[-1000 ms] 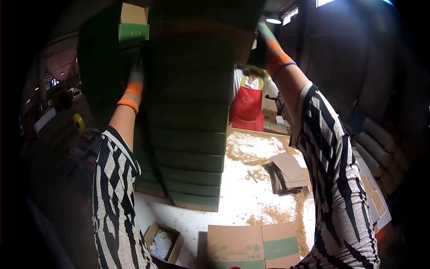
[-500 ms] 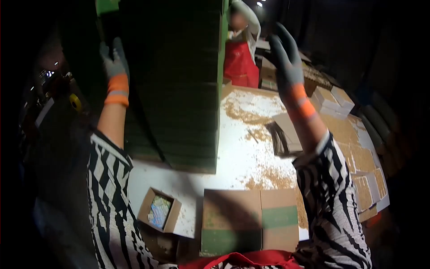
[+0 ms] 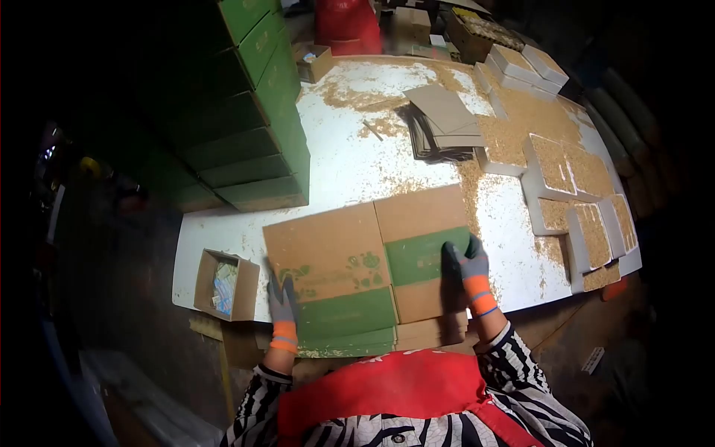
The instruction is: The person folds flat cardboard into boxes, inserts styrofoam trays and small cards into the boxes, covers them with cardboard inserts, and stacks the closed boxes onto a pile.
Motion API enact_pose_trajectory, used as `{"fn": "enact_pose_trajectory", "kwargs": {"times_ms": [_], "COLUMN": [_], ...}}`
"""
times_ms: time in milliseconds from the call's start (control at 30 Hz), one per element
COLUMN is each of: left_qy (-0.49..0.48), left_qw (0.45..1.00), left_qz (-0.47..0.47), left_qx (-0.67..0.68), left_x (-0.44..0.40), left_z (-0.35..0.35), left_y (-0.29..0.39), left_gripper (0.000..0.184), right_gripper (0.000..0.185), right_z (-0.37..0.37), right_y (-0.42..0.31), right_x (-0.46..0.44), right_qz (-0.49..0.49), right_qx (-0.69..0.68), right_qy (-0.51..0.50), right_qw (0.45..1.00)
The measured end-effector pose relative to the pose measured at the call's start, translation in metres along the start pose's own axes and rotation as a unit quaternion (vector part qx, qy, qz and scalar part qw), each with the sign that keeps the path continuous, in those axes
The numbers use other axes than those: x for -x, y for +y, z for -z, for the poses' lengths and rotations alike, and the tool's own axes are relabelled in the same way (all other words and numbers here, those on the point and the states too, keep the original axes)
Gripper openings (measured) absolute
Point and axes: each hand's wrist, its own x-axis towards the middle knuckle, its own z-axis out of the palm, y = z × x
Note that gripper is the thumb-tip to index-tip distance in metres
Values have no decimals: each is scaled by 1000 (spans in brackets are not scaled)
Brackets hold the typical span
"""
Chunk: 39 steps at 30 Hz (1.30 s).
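Folded flat cardboard boxes [image 3: 328, 246], brown with green bands and a green leaf print, lie at the table's near edge, turned slightly askew. More layers show along their near side. My left hand [image 3: 283, 302], in a grey glove with an orange cuff, grips the left edge of the top box. On the opposite edge, my right hand [image 3: 469, 261], gloved alike, has its fingers closed over the green band. Both thumbs and the undersides of the fingers are partly hidden.
Tall stacked green cartons [image 3: 253, 141] stand at the left. A small open box [image 3: 246, 290] holds packets. Cardboard sheets [image 3: 443, 119] lie mid-table, amid scattered brown grains. White trays [image 3: 540, 208] filled with grains line the right. A person in a red apron [image 3: 346, 26] stands beyond.
Both hands have come down from beside the tall green stack to the flat boxes. The boxes have tilted and shifted away from me. My view has turned downward and right.
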Motion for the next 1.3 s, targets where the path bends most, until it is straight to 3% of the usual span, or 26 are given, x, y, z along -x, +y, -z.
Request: {"fn": "enact_pose_trajectory", "kwargs": {"times_ms": [33,100,133,200,233,267,300,333,367,433,533,567,633,700,733,833,867,967,1033,1100,1167,1233,1267,1300], "left_qy": [29,64,63,2,-63,-143,-215,-231,-300,-419,-526,-547,-569,-556,-532,-327,-290,-260,-244,-232,-332,-575,-622,-626], "left_qw": [998,978,954,880,849,845,835,847,863,871,790,768,733,756,760,859,888,965,969,953,876,756,776,745], "left_qz": [-53,-188,-270,-396,-413,-388,-360,-350,-284,-135,-2,25,-39,-82,-127,-325,-305,-25,0,-176,-282,-233,0,228], "left_qx": [-3,-55,-114,-264,-322,-340,-355,-327,-290,-219,-314,-332,-371,-335,-351,-222,-184,-26,-28,-87,-207,-208,-102,8], "left_x": [-7,-11,-9,0,5,6,5,-7,-17,-33,-46,-51,-65,-75,-69,-56,-48,-37,-14,-4,17,7,-3,-16], "left_z": [12,41,53,70,71,70,70,74,76,78,75,74,73,71,71,66,68,81,75,50,32,4,-2,-3], "left_y": [42,141,195,290,326,349,362,351,358,368,416,426,419,396,402,393,406,413,395,338,359,333,316,306], "left_gripper": [57,53,51,47,46,43,40,30,26,27,32,33,32,31,31,32,30,26,36,34,28,32,47,63], "right_gripper": [37,28,27,28,29,30,47,58,69,83,78,73,66,60,49,42,41,39,40,41,49,55,56,59], "right_z": [9,32,46,65,77,87,89,84,76,60,21,23,37,51,53,68,75,101,111,104,84,53,45,37], "right_y": [-15,-75,-75,-62,-40,-25,-46,-78,-113,-182,-200,-194,-185,-166,-164,-173,-170,-166,-181,-194,-212,-197,-196,-175], "right_x": [-10,-15,-22,-37,-46,-49,-36,-22,-5,25,43,42,51,63,70,72,65,54,61,72,75,84,78,67], "right_qz": [12,37,76,39,13,-1,69,221,355,476,442,472,501,544,543,492,473,397,413,425,396,392,247,175], "right_qx": [-116,-183,-150,-127,-83,-10,94,158,209,248,378,377,345,337,324,268,238,42,85,145,141,151,94,85], "right_qy": [-15,-81,-138,-225,-266,-285,-202,-58,94,92,-132,-105,-123,-131,-125,-141,-151,-206,-272,-336,-433,-502,-553,-511], "right_qw": [993,979,976,965,960,958,972,961,906,839,803,789,785,757,765,817,835,894,865,828,798,756,790,837]}}
